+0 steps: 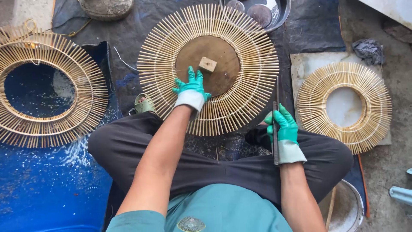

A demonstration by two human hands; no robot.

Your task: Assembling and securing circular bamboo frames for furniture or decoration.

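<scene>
A person sits cross-legged on the ground and wears green gloves. The left hand (192,89) lies flat with spread fingers on the big sunburst frame (208,68), made of thin bamboo sticks that stand out like rays. The hand presses on the near part of this frame, where the sticks meet the round brown wooden board (219,56) in its centre. A small wooden block (207,64) lies on the board, just beyond the fingertips and not touching them.

The right hand (283,129) is closed around a long dark flat tool (276,124), maybe a file or a blade. It holds the tool nearly upright, over the right knee, with the far end close to the right edge of the big frame.

On the left, a similar frame (49,90) with an empty centre lies on a blue sheet (51,184). On the right, a smaller frame (343,105) lies on a pale board (307,64). A small green cup (143,104) stands near the left knee. A metal bowl (281,13) is at the far side, and a grey cloth (368,50) at the far right.
</scene>
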